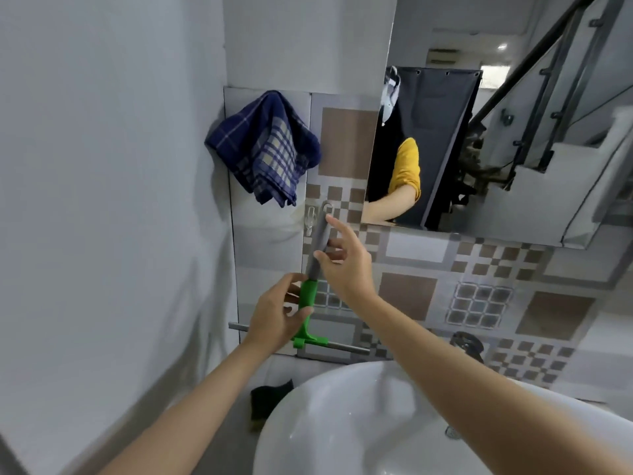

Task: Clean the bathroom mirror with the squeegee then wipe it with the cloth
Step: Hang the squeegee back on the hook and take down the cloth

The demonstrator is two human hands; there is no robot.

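left hand point(274, 313) grips squeegee point(309, 291), beside mirror point(496, 138) edge

Mirror point(548, 114) runs off the frame at 2 o'clock; sink point(342, 423) is cut off at 5 o'clock. Left hand point(274, 313) hides part of the squeegee point(307, 294) blade. Tap point(466, 344) is blurred.

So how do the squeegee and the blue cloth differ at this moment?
The cloth is soft, blue-checked and bunched; the squeegee is rigid, grey and green. The cloth hangs untouched; the left hand and right hand hold the squeegee. The cloth sits higher and further left than the squeegee. Both are on the wall beside the mirror.
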